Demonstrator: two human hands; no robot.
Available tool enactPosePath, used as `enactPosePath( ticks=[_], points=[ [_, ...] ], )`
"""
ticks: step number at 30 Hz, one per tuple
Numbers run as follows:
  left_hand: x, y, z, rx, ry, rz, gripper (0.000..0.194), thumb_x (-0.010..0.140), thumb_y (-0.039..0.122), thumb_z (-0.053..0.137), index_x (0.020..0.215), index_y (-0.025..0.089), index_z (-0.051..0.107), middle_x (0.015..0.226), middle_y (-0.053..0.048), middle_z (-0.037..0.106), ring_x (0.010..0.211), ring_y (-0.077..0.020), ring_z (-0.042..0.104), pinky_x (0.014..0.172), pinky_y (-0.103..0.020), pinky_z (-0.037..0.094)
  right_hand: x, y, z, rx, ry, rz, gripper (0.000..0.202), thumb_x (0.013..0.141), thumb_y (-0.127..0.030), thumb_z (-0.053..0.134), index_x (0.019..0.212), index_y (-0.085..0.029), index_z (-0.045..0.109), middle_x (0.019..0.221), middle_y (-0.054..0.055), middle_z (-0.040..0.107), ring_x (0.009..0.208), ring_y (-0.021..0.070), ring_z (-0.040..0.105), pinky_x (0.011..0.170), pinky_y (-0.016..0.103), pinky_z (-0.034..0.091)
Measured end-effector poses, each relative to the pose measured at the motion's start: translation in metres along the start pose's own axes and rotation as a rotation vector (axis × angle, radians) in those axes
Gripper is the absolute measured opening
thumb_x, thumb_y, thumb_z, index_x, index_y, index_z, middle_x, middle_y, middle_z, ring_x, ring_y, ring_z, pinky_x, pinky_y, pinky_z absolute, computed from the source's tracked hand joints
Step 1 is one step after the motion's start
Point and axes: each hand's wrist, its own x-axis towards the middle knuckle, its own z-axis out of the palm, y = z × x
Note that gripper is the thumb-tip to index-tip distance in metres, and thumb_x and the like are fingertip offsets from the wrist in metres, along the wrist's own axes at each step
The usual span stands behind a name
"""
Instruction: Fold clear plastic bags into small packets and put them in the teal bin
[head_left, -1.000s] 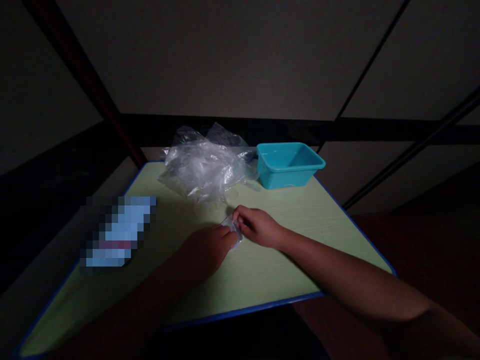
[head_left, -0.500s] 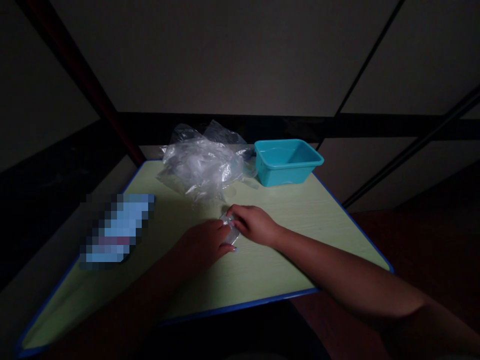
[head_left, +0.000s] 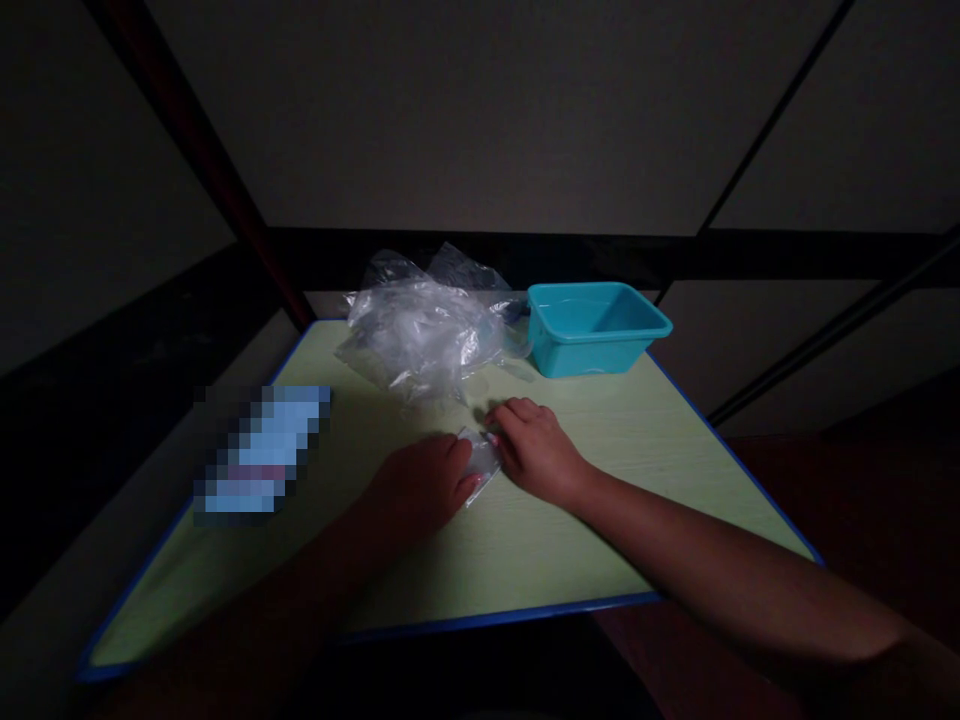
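Between my two hands, low over the middle of the table, is a small clear plastic bag (head_left: 482,460). My left hand (head_left: 427,482) is closed on its left side, thumb below and fingers above. My right hand (head_left: 538,450) has curled fingers that pinch the bag's upper right edge. Just beyond the hands lies a crumpled heap of clear plastic bags (head_left: 431,335). Dim light and the fingers hide whether anything is inside the small bag.
A turquoise plastic basin (head_left: 596,355) stands at the back right of the pale green table (head_left: 555,560), which has a blue edge. At the left lies a flat, phone-like object (head_left: 262,450), blurred by pixels. A panelled wall rises behind the table.
The view has shifted, so everything sits slightly further right. My hands have drawn apart a little, and more of the small plastic bag shows between them.
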Motion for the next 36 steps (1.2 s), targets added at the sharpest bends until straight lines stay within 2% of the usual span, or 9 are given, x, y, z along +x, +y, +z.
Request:
enactPosePath(
  ticks=[3, 5, 9, 12, 15, 19, 23, 30, 36],
  points=[
    [0.001, -0.007, 0.0, -0.022, 0.164, 0.015, 0.029, 0.086, 0.042, 0.059, 0.096, 0.015, 0.057, 0.103, -0.013, 0.06, 0.096, -0.0295, 0.057, 0.082, -0.043, 0.049, -0.01, 0.001, -0.009, 0.045, 0.008, -0.099, 0.031, 0.092, -0.022, 0.048, 0.121, -0.013, 0.056, 0.118, 0.015, 0.061, 0.111, 0.0278, 0.053, 0.091, 0.043, 0.04],
    [0.002, -0.015, 0.003, -0.089, 0.289, 0.041, 0.042, 0.086, 0.047, 0.058, 0.11, 0.012, 0.055, 0.124, -0.018, 0.054, 0.114, -0.0339, 0.05, 0.096, -0.049, 0.043, -0.017, 0.0, -0.018, 0.051, -0.004, -0.139, 0.039, 0.093, -0.024, 0.045, 0.131, -0.012, 0.051, 0.13, 0.016, 0.058, 0.119, 0.0291, 0.051, 0.102, 0.052, 0.033],
    [0.004, -0.036, 0.011, -0.319, 0.519, 0.111, 0.055, 0.099, 0.042, 0.031, 0.146, 0.014, 0.026, 0.153, -0.017, 0.027, 0.142, -0.0302, 0.025, 0.114, -0.049, 0.024, -0.028, -0.008, -0.034, 0.127, -0.121, -0.304, 0.038, 0.098, -0.029, 0.037, 0.127, -0.016, 0.057, 0.121, 0.012, 0.067, 0.112, 0.0244, 0.06, 0.108, 0.048, 0.032],
    [0.003, -0.041, 0.009, -0.494, 0.571, 0.174, 0.06, 0.1, 0.049, 0.014, 0.151, 0.019, 0.016, 0.156, -0.014, 0.025, 0.144, -0.0261, 0.022, 0.117, -0.045, 0.021, -0.035, -0.012, -0.032, 0.063, -0.205, -0.378, 0.054, 0.095, -0.04, 0.045, 0.143, -0.014, 0.043, 0.145, 0.017, 0.046, 0.134, 0.0312, 0.041, 0.112, 0.053, 0.027],
    [0.001, -0.034, 0.001, -0.566, 0.44, 0.287, 0.076, 0.094, 0.064, 0.005, 0.151, 0.017, 0.021, 0.156, -0.014, 0.027, 0.144, -0.0264, 0.024, 0.118, -0.044, 0.018, -0.042, -0.012, -0.021, -0.003, -0.283, -0.364, 0.07, 0.093, -0.048, 0.048, 0.15, -0.012, 0.03, 0.155, 0.019, 0.021, 0.144, 0.0374, 0.017, 0.112, 0.061, 0.019],
    [0.0, -0.02, -0.003, -0.547, 0.145, 0.398, 0.087, 0.088, 0.072, -0.001, 0.152, 0.017, 0.019, 0.158, -0.012, 0.023, 0.145, -0.0257, 0.021, 0.118, -0.046, 0.011, -0.047, -0.009, -0.012, 0.045, -0.365, -0.369, 0.069, 0.094, -0.055, 0.042, 0.152, -0.02, 0.026, 0.155, 0.016, 0.023, 0.143, 0.0363, 0.019, 0.113, 0.064, 0.01],
    [0.001, -0.015, 0.008, -0.447, -0.007, 0.391, 0.083, 0.092, 0.07, 0.008, 0.152, 0.014, 0.018, 0.157, -0.015, 0.021, 0.145, -0.0264, 0.02, 0.116, -0.052, 0.011, -0.047, -0.01, -0.013, 0.052, -0.428, -0.33, 0.069, 0.092, -0.06, 0.043, 0.15, -0.024, 0.031, 0.154, 0.018, 0.025, 0.143, 0.0391, 0.016, 0.111, 0.066, 0.01],
    [0.0, -0.015, 0.017, -0.2, -0.04, 0.271, 0.067, 0.099, 0.054, 0.025, 0.151, 0.012, 0.019, 0.158, -0.014, 0.017, 0.146, -0.0241, 0.018, 0.114, -0.054, 0.017, -0.048, -0.011, -0.012, 0.064, -0.413, -0.329, 0.068, 0.089, -0.063, 0.047, 0.146, -0.026, 0.04, 0.158, 0.015, 0.013, 0.145, 0.0373, 0.006, 0.112, 0.065, 0.004],
    [0.001, -0.021, 0.022, -0.137, 0.053, 0.177, 0.06, 0.099, 0.046, 0.027, 0.149, 0.012, 0.029, 0.154, -0.016, 0.031, 0.143, -0.028, 0.027, 0.113, -0.053, 0.021, -0.049, -0.012, -0.013, 0.081, -0.413, -0.326, 0.075, 0.088, -0.062, 0.051, 0.15, -0.024, 0.032, 0.157, 0.017, 0.013, 0.144, 0.0407, 0.003, 0.11, 0.068, 0.004]
  ],
)
